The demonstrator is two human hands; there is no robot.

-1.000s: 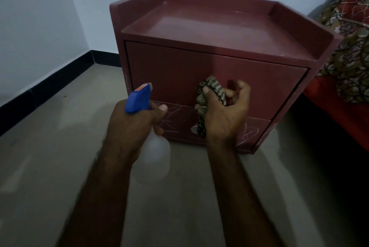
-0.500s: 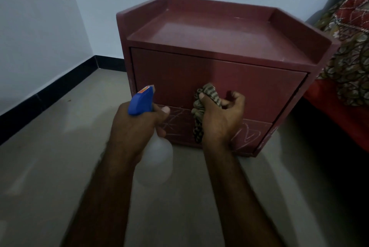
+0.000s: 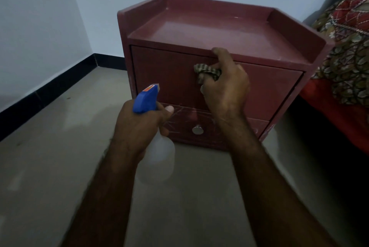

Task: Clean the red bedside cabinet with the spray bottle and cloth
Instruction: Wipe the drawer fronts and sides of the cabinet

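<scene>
The red bedside cabinet (image 3: pixel 165 71) stands on the floor against the wall, with a raised rim round its top, a tall upper front panel and a scratched lower drawer with a round metal knob (image 3: pixel 197 130). My left hand (image 3: pixel 139 125) grips the spray bottle (image 3: pixel 146 99) by its neck; its blue head points at the cabinet front and its clear body hangs below my hand. My right hand (image 3: pixel 223 85) holds a bunched patterned cloth (image 3: pixel 207 73) against the upper panel, with its fingers reaching up to the panel's top edge.
A bed with a red sheet (image 3: pixel 337 113) and a patterned cover (image 3: pixel 351 63) stands close on the cabinet's right. White walls with a black skirting (image 3: pixel 50 89) meet in the corner at the left. Bare grey floor (image 3: pixel 50 166) lies in front.
My right hand has risen with the cloth from the seam above the lower drawer to the top edge of the upper panel, uncovering the knob. The left hand has kept its place with the bottle.
</scene>
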